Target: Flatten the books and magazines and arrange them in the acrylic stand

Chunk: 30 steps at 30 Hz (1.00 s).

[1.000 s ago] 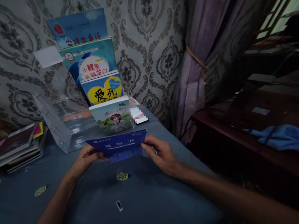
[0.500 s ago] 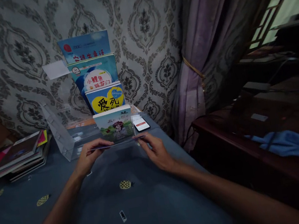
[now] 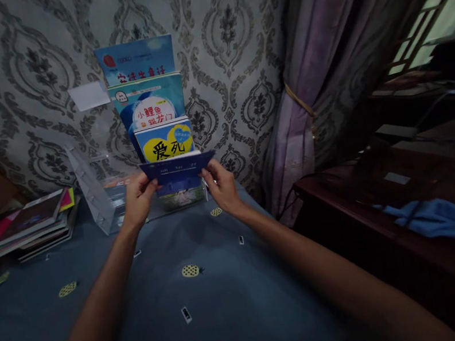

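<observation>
A thin dark blue book [image 3: 175,173] with pale lettering is held level between both hands, its face toward me. My left hand [image 3: 140,198] pinches its left end, thumb on the near face. At the other end my right hand [image 3: 222,186] grips it the same way. Just behind it, a green-covered book [image 3: 184,198] is mostly hidden. Further back, stepped upward, stand a yellow and blue book [image 3: 167,143], a teal book [image 3: 150,102] and a blue book [image 3: 137,60]. They stand in a clear acrylic rack [image 3: 92,190], whose left side is bare plastic.
A stack of books and magazines [image 3: 35,223] lies left on the dark blue patterned cloth [image 3: 156,316]. Patterned wallpaper [image 3: 226,31] rises behind. A tied purple curtain [image 3: 291,131] hangs at right, above a dark red surface [image 3: 346,203] with a blue cloth [image 3: 450,226].
The dark blue book has risen and tilted from edge-on to showing its face, now covering much of the green-covered book. Both hands moved up with it. The phone is now hidden behind my right hand.
</observation>
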Motion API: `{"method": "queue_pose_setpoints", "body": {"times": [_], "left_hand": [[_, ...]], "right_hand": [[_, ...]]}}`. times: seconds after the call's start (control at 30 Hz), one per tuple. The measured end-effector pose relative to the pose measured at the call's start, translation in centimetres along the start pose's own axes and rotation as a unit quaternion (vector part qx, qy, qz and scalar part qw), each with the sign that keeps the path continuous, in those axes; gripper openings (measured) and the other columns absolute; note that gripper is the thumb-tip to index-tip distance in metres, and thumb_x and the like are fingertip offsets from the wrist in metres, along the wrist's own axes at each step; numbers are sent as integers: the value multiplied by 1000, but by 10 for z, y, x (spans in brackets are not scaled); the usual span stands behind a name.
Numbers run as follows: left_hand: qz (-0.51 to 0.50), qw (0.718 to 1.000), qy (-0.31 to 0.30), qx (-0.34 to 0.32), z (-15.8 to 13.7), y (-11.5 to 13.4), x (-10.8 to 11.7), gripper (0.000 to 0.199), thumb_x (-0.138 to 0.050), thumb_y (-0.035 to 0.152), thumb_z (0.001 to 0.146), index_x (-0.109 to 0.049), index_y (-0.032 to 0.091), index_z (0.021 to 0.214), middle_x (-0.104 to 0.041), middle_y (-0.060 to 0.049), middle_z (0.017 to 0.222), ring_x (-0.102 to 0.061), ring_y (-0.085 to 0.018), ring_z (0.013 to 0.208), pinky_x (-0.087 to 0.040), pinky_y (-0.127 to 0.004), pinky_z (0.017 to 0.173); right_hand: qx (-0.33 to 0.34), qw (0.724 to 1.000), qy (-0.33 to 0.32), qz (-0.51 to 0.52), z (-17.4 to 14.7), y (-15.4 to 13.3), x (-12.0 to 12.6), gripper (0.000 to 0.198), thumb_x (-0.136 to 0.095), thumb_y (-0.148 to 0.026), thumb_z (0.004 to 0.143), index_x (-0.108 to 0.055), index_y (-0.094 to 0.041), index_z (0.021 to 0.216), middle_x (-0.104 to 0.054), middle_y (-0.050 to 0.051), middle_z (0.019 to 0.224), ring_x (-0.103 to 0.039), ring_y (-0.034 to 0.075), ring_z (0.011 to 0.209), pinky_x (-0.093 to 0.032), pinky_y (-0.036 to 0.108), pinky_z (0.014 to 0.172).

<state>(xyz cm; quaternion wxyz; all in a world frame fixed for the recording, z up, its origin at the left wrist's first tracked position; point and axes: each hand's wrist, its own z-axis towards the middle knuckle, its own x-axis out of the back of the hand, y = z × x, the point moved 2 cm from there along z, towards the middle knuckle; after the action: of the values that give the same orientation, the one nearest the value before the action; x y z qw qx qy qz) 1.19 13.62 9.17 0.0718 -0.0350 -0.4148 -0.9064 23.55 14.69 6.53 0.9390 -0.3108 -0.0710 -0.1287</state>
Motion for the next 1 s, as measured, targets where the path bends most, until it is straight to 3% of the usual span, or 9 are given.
{"method": "queue_pose_setpoints", "body": {"times": [0.17, 0.27, 0.43, 0.63, 1.0], "left_hand": [[80, 997, -5, -8, -8, -18, 8, 34, -65, 45, 83, -73, 16, 99, -74, -5, 93, -67, -23, 87, -57, -35, 78], [177, 984, -23, -12, -14, -18, 11, 31, -57, 41, 88, -73, 17, 102, -74, -5, 92, -67, -23, 88, -54, -34, 80], [282, 959, -16, -15, -19, -15, 11, 27, -53, 38, 90, -70, 18, 95, -72, -4, 87, -64, -20, 77, -50, -29, 69], [300, 953, -20, -30, -20, -17, 9, 24, -52, 35, 91, -68, 19, 96, -71, -5, 88, -63, -20, 79, -50, -31, 72], [314, 949, -19, 2, -23, -16, 7, 20, -52, 35, 88, -64, 19, 86, -68, -4, 81, -60, -19, 72, -46, -29, 68]], "right_hand": [[-21, 1000, -9, -3, -5, 8, -4, 20, -45, -38, 99, -56, -22, 91, -58, 1, 80, -57, 19, 76, -47, 32, 71], [-20, 1000, -12, -8, -7, 12, -5, 17, -45, -35, 97, -56, -23, 92, -59, 3, 87, -59, 21, 83, -49, 34, 75], [-11, 999, -19, -36, -8, 20, -5, 12, -48, -31, 95, -56, -24, 91, -58, 6, 96, -58, 24, 93, -52, 40, 82], [-19, 998, -19, -52, -9, 22, -5, 11, -48, -29, 95, -54, -24, 87, -57, 5, 92, -58, 23, 89, -51, 39, 79], [-29, 998, -24, -53, -10, 25, -5, 10, -50, -26, 94, -57, -24, 87, -60, 7, 93, -60, 24, 90, -51, 41, 81]]}}
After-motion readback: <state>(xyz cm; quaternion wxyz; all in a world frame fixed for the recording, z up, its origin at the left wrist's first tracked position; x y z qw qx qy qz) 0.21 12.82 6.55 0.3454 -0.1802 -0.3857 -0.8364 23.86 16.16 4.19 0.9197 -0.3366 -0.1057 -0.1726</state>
